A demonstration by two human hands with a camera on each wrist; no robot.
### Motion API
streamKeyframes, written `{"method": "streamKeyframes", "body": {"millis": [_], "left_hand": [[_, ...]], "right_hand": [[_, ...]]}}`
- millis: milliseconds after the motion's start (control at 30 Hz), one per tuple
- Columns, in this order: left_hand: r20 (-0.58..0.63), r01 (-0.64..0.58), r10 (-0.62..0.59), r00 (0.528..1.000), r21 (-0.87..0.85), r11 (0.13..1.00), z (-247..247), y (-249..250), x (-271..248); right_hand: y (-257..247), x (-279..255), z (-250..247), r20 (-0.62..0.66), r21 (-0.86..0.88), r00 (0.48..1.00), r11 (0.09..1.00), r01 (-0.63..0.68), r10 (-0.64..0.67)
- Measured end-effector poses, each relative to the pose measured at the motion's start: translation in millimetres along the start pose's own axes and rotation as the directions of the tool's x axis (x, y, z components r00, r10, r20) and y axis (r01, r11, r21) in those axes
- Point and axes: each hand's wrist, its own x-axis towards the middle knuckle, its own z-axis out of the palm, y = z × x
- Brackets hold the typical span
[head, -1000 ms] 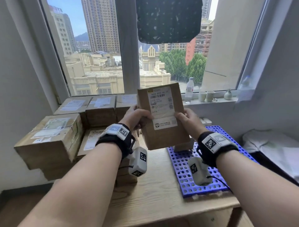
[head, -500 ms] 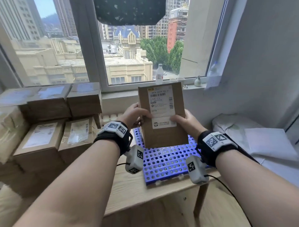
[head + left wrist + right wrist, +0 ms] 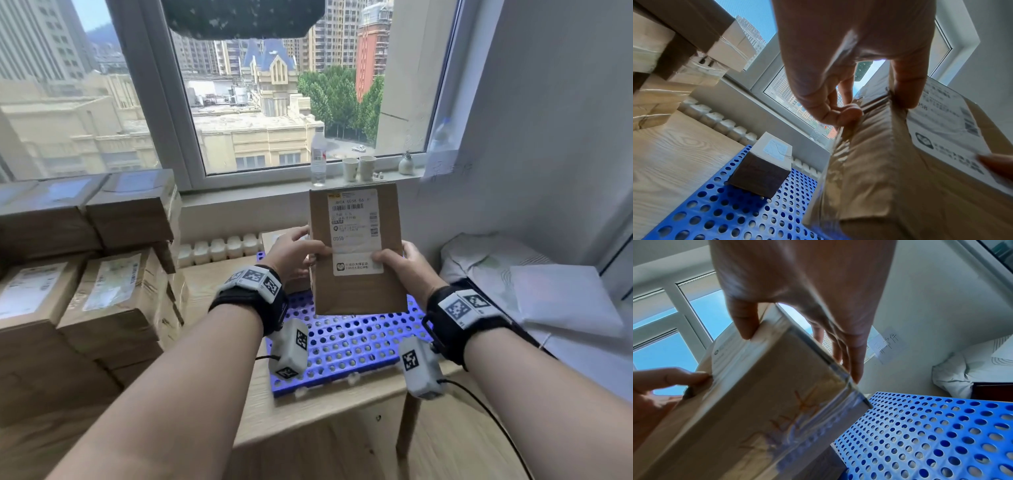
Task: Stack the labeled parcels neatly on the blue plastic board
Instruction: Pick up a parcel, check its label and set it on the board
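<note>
I hold a brown cardboard parcel (image 3: 356, 287) with a white shipping label upright, label toward me, just above the blue perforated board (image 3: 346, 346). My left hand (image 3: 294, 250) grips its left edge, thumb on the label. My right hand (image 3: 400, 260) grips its right edge, thumb on the label's lower part. In the left wrist view the parcel (image 3: 890, 170) hangs over the board (image 3: 731, 211), and a small labeled box (image 3: 764, 164) stands on the board's far left part. The right wrist view shows the parcel (image 3: 756, 410) beside the bare board (image 3: 941, 434).
Stacks of labeled cardboard parcels (image 3: 102, 274) fill the left of the wooden table (image 3: 325, 407). A water bottle (image 3: 318, 154) and two paper cups (image 3: 358, 168) stand on the windowsill. White bedding (image 3: 531, 291) lies right of the table. A radiator (image 3: 219, 248) runs behind it.
The parcel has come from the stacks on the left to over the blue board and lower, held by both hands throughout. My head turned right with it.
</note>
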Motion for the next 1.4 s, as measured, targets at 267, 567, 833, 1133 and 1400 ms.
{"method": "streamKeyframes", "body": {"millis": [267,567,833,1133,1400], "left_hand": [[0.009,0.045,-0.044,0.999,-0.041,0.998,18,-9,63],[-0.035,0.108,-0.109,0.993,-0.017,0.994,10,-23,159],[-0.072,0.204,-0.201,0.977,0.042,0.978,-27,-39,251],[-0.202,0.275,-0.251,0.946,0.097,0.957,-37,-78,316],[-0.297,0.329,-0.239,0.925,0.307,0.893,-49,-119,341]], "right_hand": [[6,45,-21,-0.048,-0.053,0.998,0.998,-0.03,0.027],[23,150,-27,-0.023,-0.084,0.992,0.989,-0.125,0.123],[37,250,3,0.02,-0.116,0.977,0.971,-0.209,0.212],[83,318,14,-0.045,-0.191,0.94,0.921,-0.34,0.338],[119,349,27,0.008,-0.301,0.887,0.847,-0.438,0.462]]}}
